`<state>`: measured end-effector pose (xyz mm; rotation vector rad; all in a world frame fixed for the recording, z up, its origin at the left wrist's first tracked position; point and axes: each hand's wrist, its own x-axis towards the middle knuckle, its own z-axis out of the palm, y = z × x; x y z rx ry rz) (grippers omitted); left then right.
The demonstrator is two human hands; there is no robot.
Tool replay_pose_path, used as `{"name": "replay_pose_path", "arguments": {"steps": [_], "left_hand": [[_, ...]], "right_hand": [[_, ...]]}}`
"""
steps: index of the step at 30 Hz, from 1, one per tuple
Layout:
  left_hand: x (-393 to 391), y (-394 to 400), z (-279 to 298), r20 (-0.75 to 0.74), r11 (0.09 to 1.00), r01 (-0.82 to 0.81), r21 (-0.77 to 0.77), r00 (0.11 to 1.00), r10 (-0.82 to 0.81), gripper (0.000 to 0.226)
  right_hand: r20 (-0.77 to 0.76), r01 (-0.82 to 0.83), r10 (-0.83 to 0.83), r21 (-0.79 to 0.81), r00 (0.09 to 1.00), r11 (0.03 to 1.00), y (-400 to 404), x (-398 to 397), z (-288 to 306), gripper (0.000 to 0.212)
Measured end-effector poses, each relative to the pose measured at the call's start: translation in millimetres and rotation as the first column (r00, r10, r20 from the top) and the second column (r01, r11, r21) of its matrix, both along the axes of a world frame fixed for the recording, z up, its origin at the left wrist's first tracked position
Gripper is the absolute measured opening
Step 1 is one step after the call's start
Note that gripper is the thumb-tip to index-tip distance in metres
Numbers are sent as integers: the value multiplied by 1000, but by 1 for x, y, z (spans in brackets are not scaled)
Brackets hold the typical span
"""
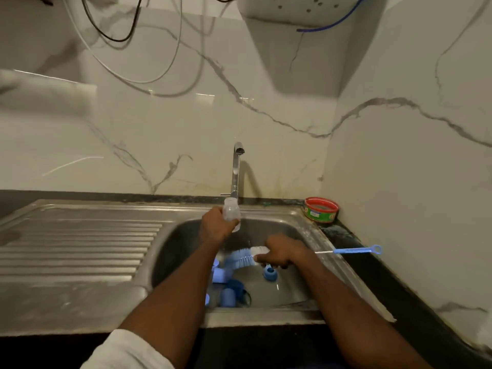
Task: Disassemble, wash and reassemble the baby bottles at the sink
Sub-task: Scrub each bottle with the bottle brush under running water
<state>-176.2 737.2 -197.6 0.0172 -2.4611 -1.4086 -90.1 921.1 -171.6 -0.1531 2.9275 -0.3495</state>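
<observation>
Baby bottle [231,213] in our left hand [217,227] is a clear, slightly milky plastic body with no cap or teat on it, held above the far part of the sink basin [288,230], just in front of the tap [236,169]. Our fingers curl round its lower half. Its long axis runs nearly upright, tilted a little, with the end above our fingers toward the tap spout; we cannot tell which end is the mouth.

To the right and nearer, our right hand [279,253] grips the handle of a bottle brush [246,257]. The brush lies roughly level, its blue and white bristle head pointing left toward the middle of the basin.

Below, on the basin floor, we see several blue bottle parts [226,291] clustered near the drain, and one blue ring [270,274] apart from them just under our right hand.

On the sink's right rim lies a thin blue-handled teat brush [351,250], its loop end pointing right. Farther back in the corner sits a round red and green tub [321,209].

A ribbed steel draining board [77,243] spreads to the left. White marble-veined walls [159,129] rise behind and to the right, with loose cables [127,38] hanging at the upper left.
</observation>
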Motion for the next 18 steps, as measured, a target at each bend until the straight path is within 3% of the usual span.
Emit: {"name": "replay_pose_path", "arguments": {"steps": [8, 12, 18], "left_hand": [[2, 11, 0, -52, 994, 106, -6, 993, -106, 44], [-8, 10, -5, -115, 997, 68, -25, 991, -71, 55], [-9, 8, -2, -205, 1000, 20, -21, 978, -24, 53]], "right_hand": [[-57, 59, -60, -10, 997, 998, 6, -5, -4, 28], [-40, 71, -72, -25, 997, 997, 10, -9, -8, 27], [-36, 66, -68, -51, 997, 997, 13, -6, -4, 25]]}}
